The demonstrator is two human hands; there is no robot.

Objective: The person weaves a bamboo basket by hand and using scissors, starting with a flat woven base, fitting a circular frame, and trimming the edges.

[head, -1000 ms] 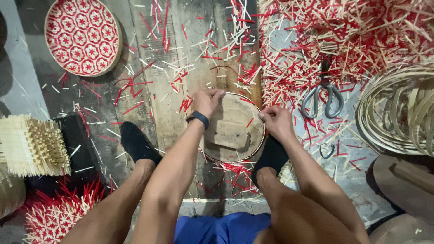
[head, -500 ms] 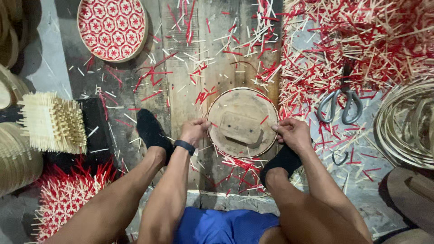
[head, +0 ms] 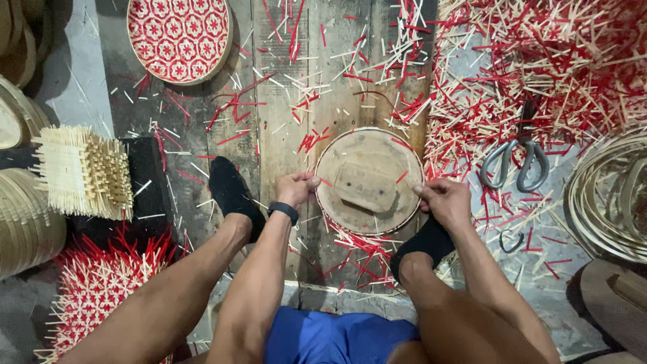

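Note:
A round wooden disc (head: 369,179) with a rectangular block fixed on its top lies on the plank floor between my feet. Red and pale bamboo strips stick out from under its lower rim. My left hand (head: 294,189), with a black band on the wrist, grips the disc's left edge. My right hand (head: 443,201) grips the right edge, fingers curled on the rim. Both feet wear black socks (head: 231,192).
A finished red-and-white woven round tray (head: 178,37) lies at top left. Scissors (head: 517,162) lie at right among several cut strips. Coiled bamboo hoops (head: 610,195) sit at far right. A pale woven piece (head: 84,172) and a red woven mat (head: 94,290) lie at left.
My left hand slid from the disc's top edge down to its left side. The view shifted, so the disc now sits nearer the centre.

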